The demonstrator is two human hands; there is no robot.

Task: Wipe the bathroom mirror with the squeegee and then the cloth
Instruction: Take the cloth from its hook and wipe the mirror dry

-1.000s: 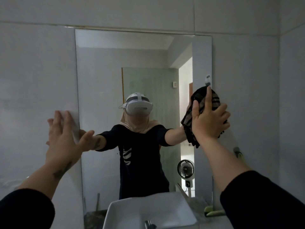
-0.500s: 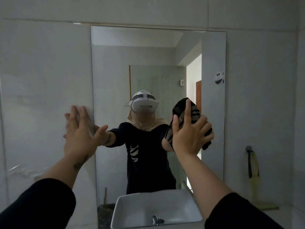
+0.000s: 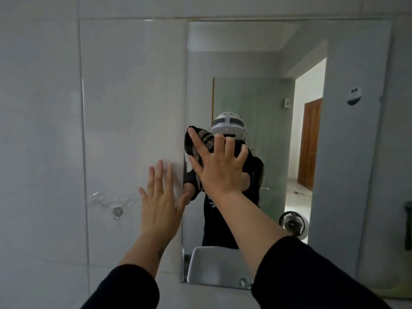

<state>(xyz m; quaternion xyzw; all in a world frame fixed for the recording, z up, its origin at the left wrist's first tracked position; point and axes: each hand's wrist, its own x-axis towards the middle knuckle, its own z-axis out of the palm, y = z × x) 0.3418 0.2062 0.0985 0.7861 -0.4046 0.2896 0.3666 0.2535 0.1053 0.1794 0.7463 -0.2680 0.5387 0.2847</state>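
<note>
The tall frameless mirror (image 3: 347,175) hangs on the grey tiled wall. My right hand (image 3: 219,167) presses a dark striped cloth (image 3: 196,141) flat against the glass near the mirror's left edge, fingers spread over it. Flat on the wall tile just left of the mirror's edge lies my left hand (image 3: 159,201), fingers apart and holding nothing. At the right frame edge a dark handle (image 3: 407,228), perhaps the squeegee, hangs on the wall, mostly cut off.
A white basin and a tap show in the mirror's lower part (image 3: 214,266). A small hook (image 3: 117,211) is fixed to the tile at the left. A round sticker (image 3: 354,97) sits on the mirror's upper right.
My right hand has swept the cloth leftward across the glass, from the mirror's right side to its left edge. The view has swung left. The left hand stays on the wall.
</note>
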